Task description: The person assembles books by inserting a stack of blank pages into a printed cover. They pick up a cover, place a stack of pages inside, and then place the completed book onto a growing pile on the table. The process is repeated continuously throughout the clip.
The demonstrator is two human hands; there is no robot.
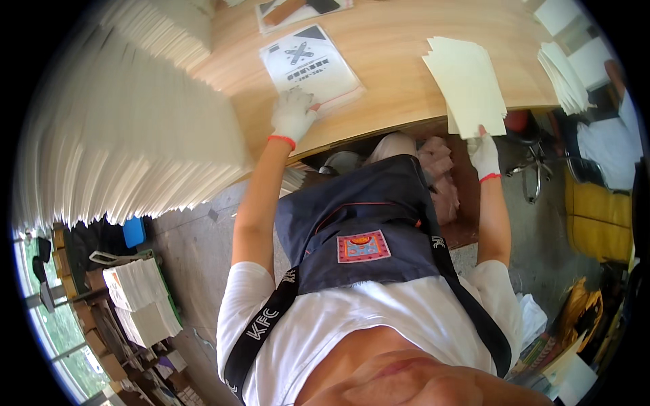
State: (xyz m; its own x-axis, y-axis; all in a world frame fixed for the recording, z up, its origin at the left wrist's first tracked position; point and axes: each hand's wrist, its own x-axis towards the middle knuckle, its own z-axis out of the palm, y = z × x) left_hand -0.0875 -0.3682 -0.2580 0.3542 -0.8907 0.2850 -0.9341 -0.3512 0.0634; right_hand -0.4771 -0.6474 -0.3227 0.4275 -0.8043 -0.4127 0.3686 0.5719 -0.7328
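My left hand point(294, 114), in a white glove with a red cuff, rests on the near edge of a stack of printed sheets point(317, 66). Its thumb points out to the right and its fingers lie on the paper. The top sheet is white with a dark corner and a crossed-pencil drawing. On the right, my right hand point(485, 157), gloved the same way, pinches the near edge of a fanned pile of cream sheets point(467, 84). The thumb is on top; the fingers beneath are hidden. These sheets overhang the table's front edge.
Tall stacks of paper point(135, 135) crowd the left of the wooden table point(389, 51). More printed sheets point(267, 27) with a brown block lie at the back. Another fanned pile point(565, 78) sits at the right end. An office chair point(531, 155) stands beyond it on the right.
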